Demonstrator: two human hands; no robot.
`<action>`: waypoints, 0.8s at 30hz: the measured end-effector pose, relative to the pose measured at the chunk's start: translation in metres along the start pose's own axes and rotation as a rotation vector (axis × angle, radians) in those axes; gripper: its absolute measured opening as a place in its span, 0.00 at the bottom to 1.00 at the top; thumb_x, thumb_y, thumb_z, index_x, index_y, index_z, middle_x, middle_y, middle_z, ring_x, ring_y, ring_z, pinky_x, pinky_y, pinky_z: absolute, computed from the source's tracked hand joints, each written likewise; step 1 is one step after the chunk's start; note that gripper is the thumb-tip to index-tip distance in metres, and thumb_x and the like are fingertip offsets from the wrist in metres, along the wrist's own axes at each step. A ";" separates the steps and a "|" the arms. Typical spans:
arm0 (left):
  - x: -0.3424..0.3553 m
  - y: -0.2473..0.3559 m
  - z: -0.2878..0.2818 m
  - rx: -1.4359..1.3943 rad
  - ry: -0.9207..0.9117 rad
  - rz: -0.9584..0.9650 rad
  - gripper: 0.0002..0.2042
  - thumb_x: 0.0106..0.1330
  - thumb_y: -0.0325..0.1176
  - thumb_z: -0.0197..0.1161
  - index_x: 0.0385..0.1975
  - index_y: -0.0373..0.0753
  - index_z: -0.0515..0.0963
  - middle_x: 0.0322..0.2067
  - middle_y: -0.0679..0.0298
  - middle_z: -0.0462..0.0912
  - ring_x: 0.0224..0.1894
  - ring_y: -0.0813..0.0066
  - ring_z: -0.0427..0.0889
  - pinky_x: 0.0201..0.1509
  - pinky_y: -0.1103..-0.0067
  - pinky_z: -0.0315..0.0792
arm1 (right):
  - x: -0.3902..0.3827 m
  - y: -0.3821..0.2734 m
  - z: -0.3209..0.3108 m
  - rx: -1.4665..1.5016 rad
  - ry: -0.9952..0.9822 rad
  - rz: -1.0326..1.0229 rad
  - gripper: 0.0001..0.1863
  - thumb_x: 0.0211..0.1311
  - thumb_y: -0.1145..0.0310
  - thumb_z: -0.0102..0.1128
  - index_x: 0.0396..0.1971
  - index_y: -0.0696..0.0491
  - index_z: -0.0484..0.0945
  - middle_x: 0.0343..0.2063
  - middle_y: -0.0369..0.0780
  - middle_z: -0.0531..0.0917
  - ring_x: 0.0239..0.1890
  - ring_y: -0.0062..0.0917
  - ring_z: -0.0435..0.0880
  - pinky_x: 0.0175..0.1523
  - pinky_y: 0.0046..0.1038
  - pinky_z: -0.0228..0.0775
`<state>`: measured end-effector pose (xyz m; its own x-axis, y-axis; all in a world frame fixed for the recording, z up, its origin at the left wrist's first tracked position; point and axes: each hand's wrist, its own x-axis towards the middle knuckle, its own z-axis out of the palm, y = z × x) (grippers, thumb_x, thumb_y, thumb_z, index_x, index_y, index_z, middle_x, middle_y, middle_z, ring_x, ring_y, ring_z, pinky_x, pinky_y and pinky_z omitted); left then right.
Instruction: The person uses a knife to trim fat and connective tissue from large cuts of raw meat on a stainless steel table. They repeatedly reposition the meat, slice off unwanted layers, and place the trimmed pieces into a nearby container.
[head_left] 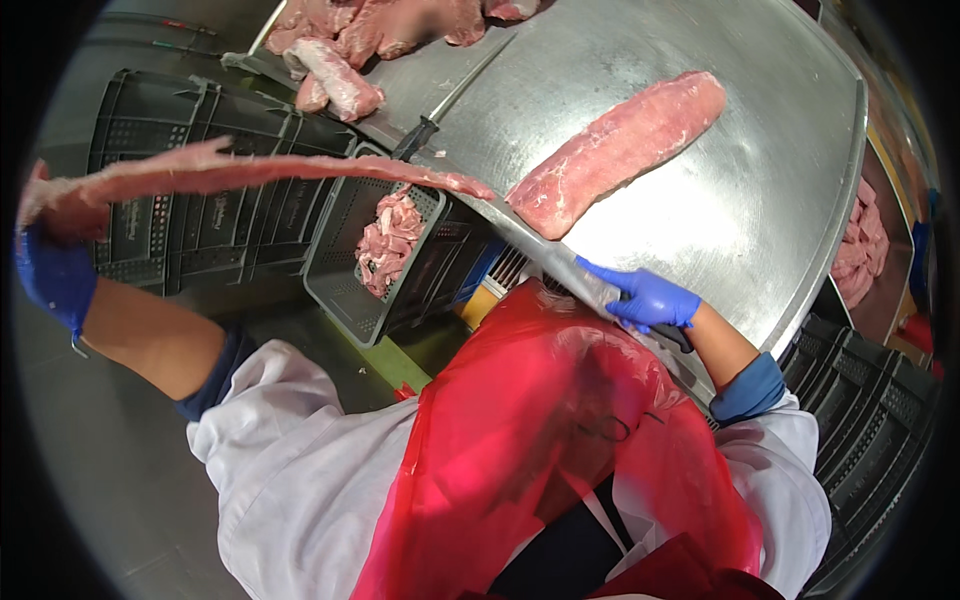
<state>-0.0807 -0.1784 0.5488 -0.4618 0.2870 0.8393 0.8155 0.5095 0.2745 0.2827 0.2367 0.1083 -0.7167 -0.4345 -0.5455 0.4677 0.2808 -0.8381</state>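
At the far left, my left hand (55, 285), in a blue glove, is closed on one end of a long strip of meat (260, 175). The strip stretches rightward through the air, above the crates, toward the table edge. My right hand (650, 300), also gloved, grips the dark handle of a knife (675, 337) at the near table edge. Its index finger points forward along the tool; the blade is hard to tell from the metal rim. Just beyond that hand, a trimmed pink meat loin (620, 150) lies diagonally on the steel table (760, 130).
A sharpening steel (462, 92) lies at the table's left side, near piled meat (370, 30). Below the strip, a dark crate (335, 235) holds meat scraps (390, 243). Stacked crates (150, 220) stand left, more crates (860, 420) right. Further meat (860, 245) lies beyond the right edge.
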 end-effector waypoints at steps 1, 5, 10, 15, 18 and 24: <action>-0.018 -0.024 -0.030 0.191 0.026 -0.060 0.21 0.53 0.34 0.68 0.47 0.32 0.77 0.39 0.52 0.81 0.39 0.62 0.82 0.41 0.72 0.78 | -0.001 -0.001 -0.005 0.112 0.054 0.057 0.43 0.66 0.76 0.54 0.77 0.31 0.51 0.21 0.38 0.79 0.18 0.20 0.75 0.29 0.25 0.74; -0.143 -0.099 -0.117 1.104 -0.045 -0.427 0.22 0.55 0.39 0.67 0.49 0.35 0.79 0.45 0.52 0.82 0.47 0.61 0.82 0.50 0.69 0.77 | -0.022 0.021 -0.017 0.353 0.462 -0.071 0.42 0.66 0.79 0.52 0.77 0.37 0.51 0.20 0.35 0.78 0.16 0.15 0.73 0.23 0.21 0.70; -0.305 -0.104 -0.021 1.502 -0.579 -0.777 0.36 0.48 0.48 0.75 0.58 0.39 0.76 0.56 0.52 0.78 0.58 0.51 0.79 0.61 0.65 0.75 | -0.059 0.066 -0.012 0.547 0.823 -0.125 0.44 0.64 0.81 0.51 0.78 0.39 0.48 0.23 0.33 0.77 0.16 0.14 0.72 0.20 0.19 0.67; -0.416 0.038 0.322 0.212 -0.849 -0.145 0.49 0.44 0.58 0.78 0.65 0.33 0.68 0.61 0.43 0.71 0.64 0.45 0.71 0.68 0.59 0.66 | -0.074 0.090 -0.003 0.572 0.970 -0.122 0.45 0.64 0.82 0.51 0.78 0.38 0.47 0.24 0.35 0.79 0.17 0.15 0.74 0.20 0.20 0.69; -0.398 0.163 0.426 0.236 -1.203 -0.101 0.59 0.42 0.57 0.79 0.72 0.33 0.53 0.63 0.37 0.67 0.67 0.43 0.67 0.70 0.57 0.63 | -0.091 0.087 0.008 0.576 1.020 -0.080 0.45 0.65 0.81 0.51 0.78 0.37 0.47 0.25 0.36 0.79 0.17 0.15 0.74 0.21 0.20 0.69; -0.377 0.129 0.480 0.138 -1.441 -0.222 0.61 0.40 0.54 0.80 0.72 0.33 0.50 0.60 0.38 0.68 0.61 0.41 0.73 0.63 0.56 0.71 | -0.136 0.133 0.055 0.718 1.229 -0.071 0.45 0.66 0.84 0.50 0.78 0.36 0.46 0.25 0.35 0.78 0.17 0.14 0.72 0.21 0.19 0.68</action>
<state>0.0314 0.1686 0.0426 -0.5796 0.6971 -0.4220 0.6818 0.6985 0.2174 0.4711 0.2858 0.0712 -0.5613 0.6820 -0.4689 0.3025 -0.3583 -0.8833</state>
